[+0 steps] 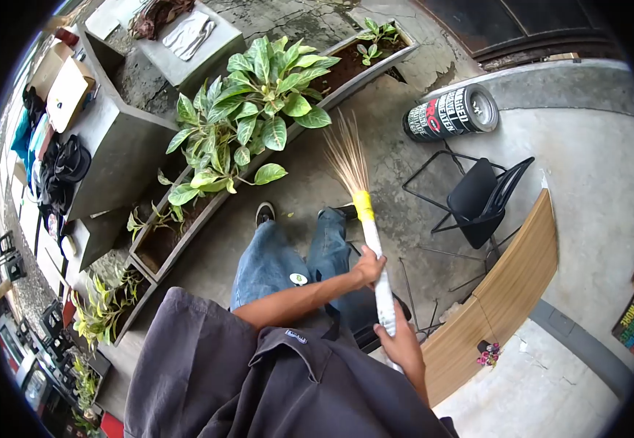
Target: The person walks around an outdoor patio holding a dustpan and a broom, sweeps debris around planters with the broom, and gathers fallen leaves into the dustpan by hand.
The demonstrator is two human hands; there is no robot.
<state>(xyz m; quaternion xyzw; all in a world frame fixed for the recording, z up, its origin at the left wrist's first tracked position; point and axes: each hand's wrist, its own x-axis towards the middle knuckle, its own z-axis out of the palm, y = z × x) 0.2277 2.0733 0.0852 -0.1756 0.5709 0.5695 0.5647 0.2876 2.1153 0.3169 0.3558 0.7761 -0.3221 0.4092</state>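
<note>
A stick broom with a white-wrapped handle [373,241] and a yellow band slants across the middle, its thin tan bristles [349,160] pointing up and away over the concrete floor. My left hand [368,267] is closed round the handle below the yellow band. Lower down the same handle, my right hand [403,342] grips near its end. The bristle tips are beside the leafy plants [262,95] in the long concrete planter [200,215].
On the right stand a black chair [477,197], a printed black drum [452,113] and a curved wooden counter [506,292] with a small flower pot [488,352]. Bags and a cap [72,159] lie on a concrete ledge at left.
</note>
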